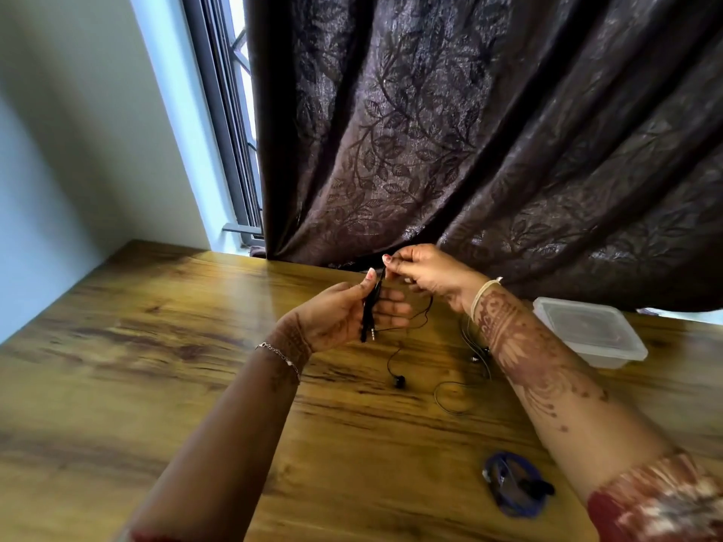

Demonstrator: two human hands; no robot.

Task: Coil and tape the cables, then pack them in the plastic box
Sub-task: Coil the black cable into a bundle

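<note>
My left hand (348,314) holds a small bundle of thin black earphone cable (369,311) upright, thumb pressed against it, with the jack plug hanging at its lower end. My right hand (426,271) pinches the same cable just above the bundle, near the curtain. Loose cable trails down onto the wooden table (156,346), ending in a black earbud (399,382). A second thin cable (450,397) lies looped under my right forearm. A clear plastic box (590,330) with its lid on stands at the right. A blue tape roll (512,485) lies near the front right.
A dark patterned curtain (469,131) hangs along the table's far edge, right behind my hands. A window frame (231,123) and pale wall stand at the left. The table's left half shows bare wood.
</note>
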